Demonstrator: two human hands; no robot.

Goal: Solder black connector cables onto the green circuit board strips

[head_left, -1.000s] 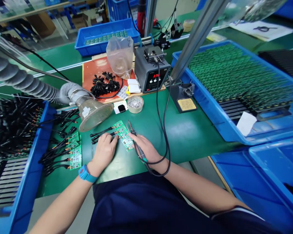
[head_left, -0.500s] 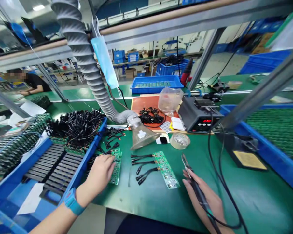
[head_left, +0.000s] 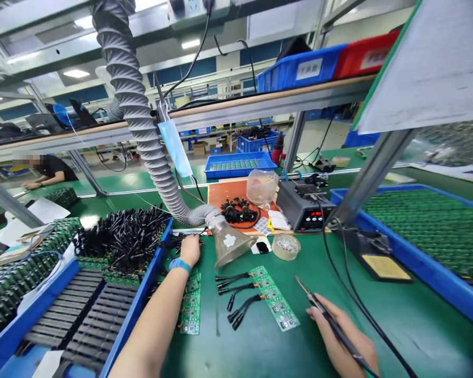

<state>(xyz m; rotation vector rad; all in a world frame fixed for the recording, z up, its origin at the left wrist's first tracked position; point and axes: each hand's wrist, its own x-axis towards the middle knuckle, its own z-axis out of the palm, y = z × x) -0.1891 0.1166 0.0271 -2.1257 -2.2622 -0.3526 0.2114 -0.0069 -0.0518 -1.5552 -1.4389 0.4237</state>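
Observation:
My right hand (head_left: 345, 336) is closed around a soldering iron (head_left: 331, 323), its bare tip pointing up and left above the green bench top. To the left of the tip lies a green circuit board (head_left: 275, 296) with several short black cables (head_left: 242, 310) joined to its left side. My left hand (head_left: 191, 251) reaches forward to a small pile of loose black cables (head_left: 177, 241); its fingers point away and down, mostly hidden. Under my left forearm a second green circuit board (head_left: 191, 310) shows in part.
A blue bin (head_left: 142, 299) on the left holds black cabled boards. A fume extractor hood (head_left: 230, 244) hangs mid-bench beside a round solder container (head_left: 286, 247). At right stand a soldering station (head_left: 305, 205), an iron stand (head_left: 382, 265) and a blue tray (head_left: 421, 241) of boards.
My left hand has moved from the left circuit board forward to the loose black cables. The soldering iron stays in my right hand, and the view has tilted upward.

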